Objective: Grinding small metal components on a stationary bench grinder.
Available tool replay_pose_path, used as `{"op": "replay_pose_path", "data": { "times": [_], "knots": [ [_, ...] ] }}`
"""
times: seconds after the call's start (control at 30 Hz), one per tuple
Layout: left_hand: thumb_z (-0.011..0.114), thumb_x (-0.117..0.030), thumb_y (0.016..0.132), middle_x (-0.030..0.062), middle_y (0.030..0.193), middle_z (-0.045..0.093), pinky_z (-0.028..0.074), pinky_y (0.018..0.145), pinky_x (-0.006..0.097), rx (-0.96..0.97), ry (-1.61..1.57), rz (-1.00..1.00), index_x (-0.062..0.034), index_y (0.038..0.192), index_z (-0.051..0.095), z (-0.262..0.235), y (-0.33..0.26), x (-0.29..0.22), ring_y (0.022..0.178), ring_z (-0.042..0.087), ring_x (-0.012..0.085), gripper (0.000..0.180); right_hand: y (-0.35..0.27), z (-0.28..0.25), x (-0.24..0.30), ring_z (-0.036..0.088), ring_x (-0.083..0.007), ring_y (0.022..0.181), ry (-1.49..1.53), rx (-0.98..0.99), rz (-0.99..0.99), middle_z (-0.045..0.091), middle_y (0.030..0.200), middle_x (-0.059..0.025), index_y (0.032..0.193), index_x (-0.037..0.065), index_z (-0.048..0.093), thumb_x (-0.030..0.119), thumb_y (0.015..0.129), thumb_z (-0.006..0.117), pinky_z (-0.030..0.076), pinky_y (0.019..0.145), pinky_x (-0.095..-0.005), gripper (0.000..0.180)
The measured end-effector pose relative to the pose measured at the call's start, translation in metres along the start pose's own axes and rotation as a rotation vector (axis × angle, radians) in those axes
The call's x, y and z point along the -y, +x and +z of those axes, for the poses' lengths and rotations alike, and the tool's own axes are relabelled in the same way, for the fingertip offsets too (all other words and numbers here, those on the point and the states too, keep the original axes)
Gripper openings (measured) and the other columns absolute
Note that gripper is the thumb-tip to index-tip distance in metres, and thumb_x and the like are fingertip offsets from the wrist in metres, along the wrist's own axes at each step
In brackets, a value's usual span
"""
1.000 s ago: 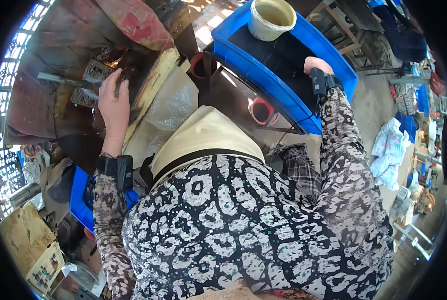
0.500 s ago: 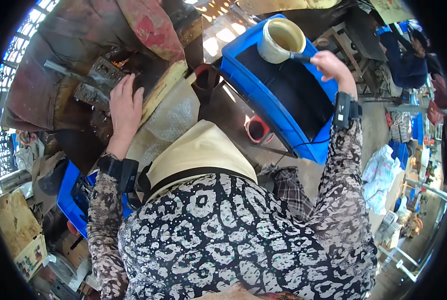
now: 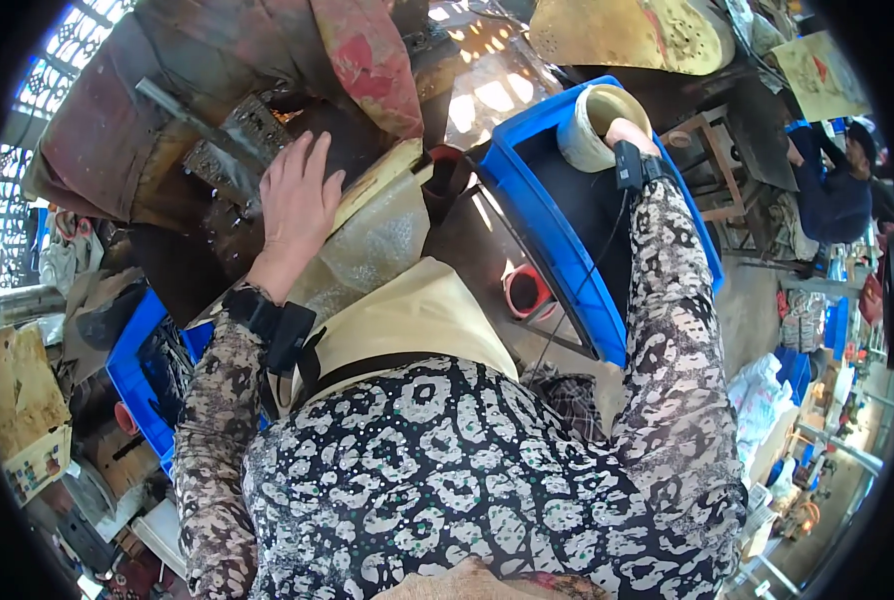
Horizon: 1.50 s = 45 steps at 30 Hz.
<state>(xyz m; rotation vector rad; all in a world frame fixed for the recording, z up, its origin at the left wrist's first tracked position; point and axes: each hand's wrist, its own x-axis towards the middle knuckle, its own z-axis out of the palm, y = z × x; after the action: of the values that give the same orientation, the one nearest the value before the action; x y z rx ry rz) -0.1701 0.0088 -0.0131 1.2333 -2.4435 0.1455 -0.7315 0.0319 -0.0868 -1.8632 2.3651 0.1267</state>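
Note:
My left hand [image 3: 297, 215] is stretched out, fingers slightly apart and nothing in them, at the edge of a dark machine opening. Just beyond its fingertips are greyish metal blocks [image 3: 217, 172] with a metal rod [image 3: 182, 108] lying across them. A padded strip [image 3: 377, 185] runs beside that hand. At the right, my right hand [image 3: 631, 136] reaches into the mouth of a cream-coloured pot [image 3: 579, 145]. Its fingers are mostly hidden inside, and whatever they hold cannot be seen. The pot stands at the far end of a blue crate [image 3: 537, 235] with a dark interior.
A red-rimmed round container [image 3: 527, 292] sits below the crate. Another blue crate [image 3: 137, 365] with dark pieces is at my left. A stained cloth cover [image 3: 97, 130] drapes the machine. A thin cable hangs from my right wrist. Farther right, a person [image 3: 835, 195] in dark clothes is near a bench.
My right hand, earlier beside the pot with a dark handle in its grip, has moved left into the pot's mouth. The left hand stays by the metal blocks, its fingers more spread.

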Motion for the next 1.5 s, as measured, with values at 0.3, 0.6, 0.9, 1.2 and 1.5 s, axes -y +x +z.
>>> {"op": "replay_pose_path", "data": {
  "times": [0.3, 0.6, 0.9, 1.2, 1.5],
  "knots": [
    [0.056, -0.03, 0.091, 0.0144, 0.137, 0.047, 0.035, 0.104, 0.047, -0.008, -0.071, -0.005, -0.0092, 0.136, 0.047, 0.005, -0.002, -0.001, 0.126, 0.042, 0.0344, 0.05, -0.107, -0.02, 0.019, 0.063, -0.0421, 0.093, 0.112, -0.267, 0.47, 0.066, 0.094, -0.0254, 0.092, 0.0, 0.066, 0.025, 0.088, 0.055, 0.049, 0.078, -0.0506, 0.028],
    [0.054, -0.03, 0.094, 0.0166, 0.135, 0.049, 0.037, 0.102, 0.046, 0.006, -0.073, 0.052, -0.0074, 0.137, 0.046, 0.005, -0.001, 0.003, 0.123, 0.045, 0.0359, 0.049, -0.164, 0.011, 0.025, 0.065, -0.0283, 0.069, 0.683, -0.339, 0.686, 0.061, 0.069, -0.0151, 0.08, 0.002, 0.06, 0.03, 0.093, 0.052, 0.051, 0.057, -0.0459, 0.032],
    [0.051, -0.027, 0.096, 0.0193, 0.132, 0.05, 0.036, 0.102, 0.045, 0.005, -0.074, 0.068, -0.004, 0.136, 0.045, 0.013, -0.001, 0.008, 0.121, 0.046, 0.0366, 0.047, -0.308, 0.112, -0.066, 0.047, -0.0203, 0.045, 1.06, -0.247, 1.176, 0.047, 0.059, -0.0072, 0.069, 0.007, 0.051, 0.005, 0.082, 0.053, 0.045, 0.044, -0.0368, 0.013],
    [0.048, -0.027, 0.098, 0.0198, 0.132, 0.05, 0.036, 0.102, 0.044, 0.013, -0.1, 0.081, -0.004, 0.137, 0.044, 0.015, -0.001, 0.01, 0.121, 0.046, 0.0365, 0.046, -0.321, 0.21, -0.086, 0.057, -0.0281, 0.052, 1.305, -0.276, 1.314, 0.057, 0.066, -0.0146, 0.072, 0.001, 0.054, 0.002, 0.083, 0.05, 0.05, 0.047, -0.0415, 0.012],
    [0.047, -0.026, 0.099, 0.0209, 0.131, 0.05, 0.036, 0.101, 0.044, 0.049, -0.154, 0.065, -0.0037, 0.137, 0.044, 0.015, -0.001, 0.01, 0.12, 0.047, 0.0375, 0.044, -0.315, 0.18, -0.058, 0.066, -0.0357, 0.083, 0.367, 0.172, 0.795, 0.067, 0.085, -0.0234, 0.081, 0.003, 0.072, 0.009, 0.079, 0.059, 0.053, 0.069, -0.0442, 0.015]
  ]
}}
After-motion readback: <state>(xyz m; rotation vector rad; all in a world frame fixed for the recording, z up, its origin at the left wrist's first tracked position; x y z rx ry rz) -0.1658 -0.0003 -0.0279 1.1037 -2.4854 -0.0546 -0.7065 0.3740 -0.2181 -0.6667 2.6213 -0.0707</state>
